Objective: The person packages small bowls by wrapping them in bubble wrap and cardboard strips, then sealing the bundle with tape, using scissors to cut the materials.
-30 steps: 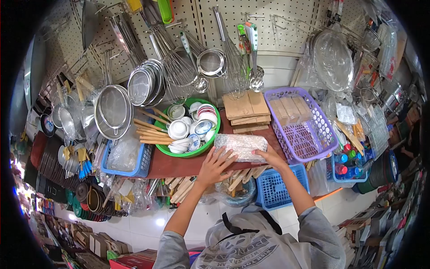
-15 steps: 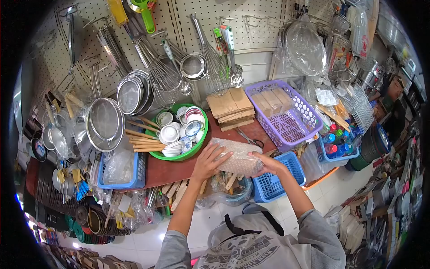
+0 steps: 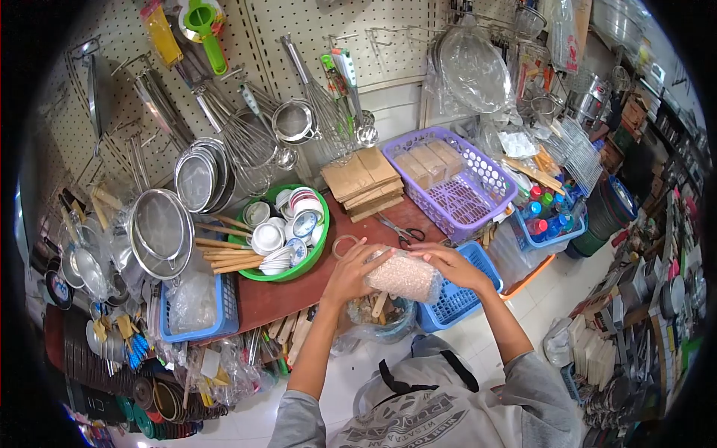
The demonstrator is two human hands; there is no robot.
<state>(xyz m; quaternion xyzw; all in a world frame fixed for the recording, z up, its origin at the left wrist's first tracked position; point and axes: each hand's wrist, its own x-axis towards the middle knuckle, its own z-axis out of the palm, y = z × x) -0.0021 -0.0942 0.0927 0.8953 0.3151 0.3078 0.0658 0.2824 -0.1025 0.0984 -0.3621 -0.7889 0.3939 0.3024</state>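
A bundle in bubble wrap (image 3: 404, 275) is held between my two hands over the front edge of the red-brown table (image 3: 287, 295). Something tan shows through the wrap. My left hand (image 3: 355, 270) grips its left end, fingers over the top. At the upper right side, my right hand (image 3: 452, 266) presses its fingers on the wrap. A thin tan ring (image 3: 343, 247) shows beside the left hand, partly hidden by it. Just behind the bundle lie black-handled scissors (image 3: 404, 233).
A green basin (image 3: 280, 274) of bowls and wooden-handled tools stands left. Flat brown cardboard pieces (image 3: 362, 179) are stacked behind. A purple basket (image 3: 448, 216) holds brown boxes. Nearer me are a blue basket (image 3: 448, 322) and a tub of utensils (image 3: 399, 328). Strainers and whisks (image 3: 250, 145) hang at the back.
The bundle has turned so that its tan side shows, and its wrap sits closer. My right hand has shifted from its right end onto the top. The view has swung slightly right.
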